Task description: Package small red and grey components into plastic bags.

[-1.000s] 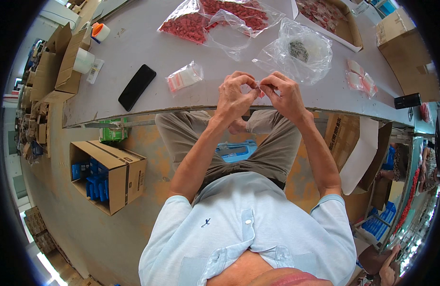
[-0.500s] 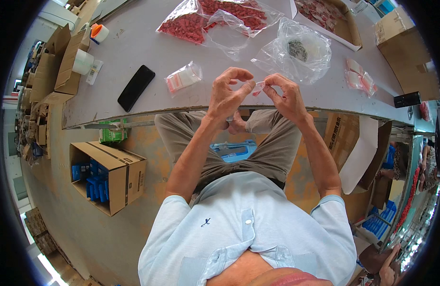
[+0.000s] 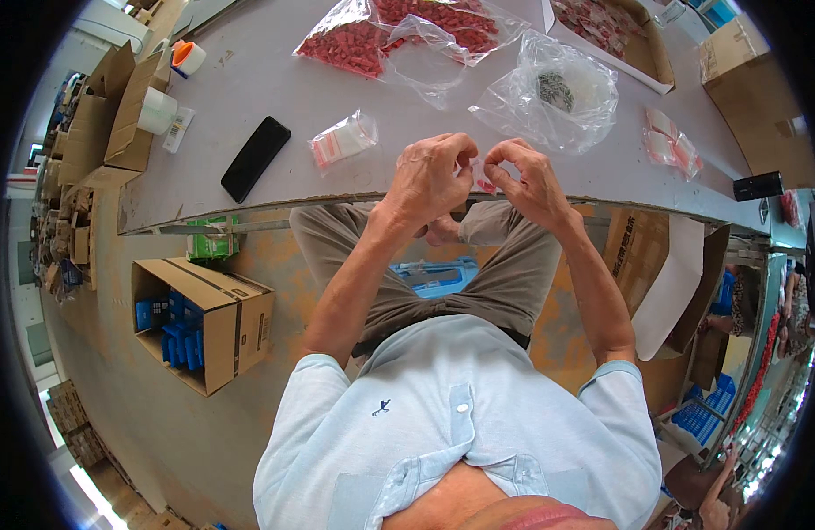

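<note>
Tiny bag (image 3: 486, 186), clear with red bit, between hands, by six-o'clock edge of table (image 3: 249, 88)
Right hand (image 3: 528, 181) at bag's three o'clock, thumb and forefinger pinching it
Left hand (image 3: 430, 177) at nine, fingers curled narrow; cannot tell if they grip film
Bag likely light, limp, slippery, easily creased; best held by rim, fingertips only
Larger bag (image 3: 593, 106) at one

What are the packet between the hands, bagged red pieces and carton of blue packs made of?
Packet: probably clear plastic film; see-through, finish too small to judge.
Red pieces: perhaps moulded plastic, fairly matte; even colour, little shine.
Carton: cardboard, matte; brown walls, folded edges.
</note>
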A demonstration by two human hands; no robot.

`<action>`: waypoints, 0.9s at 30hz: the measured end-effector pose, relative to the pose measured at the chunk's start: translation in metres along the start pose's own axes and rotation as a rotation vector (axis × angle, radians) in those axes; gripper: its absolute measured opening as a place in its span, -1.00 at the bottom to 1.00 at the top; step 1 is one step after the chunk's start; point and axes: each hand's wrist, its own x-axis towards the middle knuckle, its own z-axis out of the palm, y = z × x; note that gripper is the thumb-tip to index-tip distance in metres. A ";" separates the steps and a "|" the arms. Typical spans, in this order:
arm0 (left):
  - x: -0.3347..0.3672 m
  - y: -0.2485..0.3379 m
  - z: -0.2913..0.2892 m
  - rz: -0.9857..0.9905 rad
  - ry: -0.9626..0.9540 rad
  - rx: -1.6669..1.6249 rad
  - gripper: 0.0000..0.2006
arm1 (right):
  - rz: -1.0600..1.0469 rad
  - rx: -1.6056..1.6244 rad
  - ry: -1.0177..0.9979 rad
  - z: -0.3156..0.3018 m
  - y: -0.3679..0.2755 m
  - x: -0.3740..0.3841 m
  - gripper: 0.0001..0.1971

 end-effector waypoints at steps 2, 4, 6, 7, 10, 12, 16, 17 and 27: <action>-0.001 -0.002 0.005 0.029 0.043 -0.001 -0.81 | 0.013 0.001 -0.017 -0.001 -0.002 0.000 -0.86; -0.001 -0.004 0.009 0.060 0.084 -0.005 -0.82 | 0.125 0.054 -0.056 -0.002 -0.002 -0.001 -0.86; -0.001 -0.004 0.011 0.050 0.133 -0.097 -0.84 | 0.172 0.147 -0.058 -0.002 0.000 -0.001 -0.86; -0.002 -0.005 0.010 0.050 0.133 -0.097 -0.84 | 0.219 0.240 -0.060 -0.001 0.002 -0.002 -0.86; -0.002 -0.003 0.009 0.086 0.089 -0.124 -0.84 | 0.188 0.307 -0.026 0.003 0.019 -0.006 -0.86; -0.004 -0.002 0.008 0.079 0.067 -0.154 -0.83 | 0.228 0.398 -0.049 0.007 0.021 -0.006 -0.85; -0.007 -0.005 0.008 0.102 0.104 -0.158 -0.87 | 0.286 0.502 -0.061 0.007 0.010 -0.006 -0.83; -0.008 -0.005 0.009 0.142 0.121 -0.125 -0.88 | 0.286 0.503 -0.061 0.008 0.012 -0.007 -0.83; -0.017 -0.005 0.016 -0.244 0.109 -0.591 -0.82 | 0.298 0.470 -0.037 0.012 0.005 -0.014 -0.81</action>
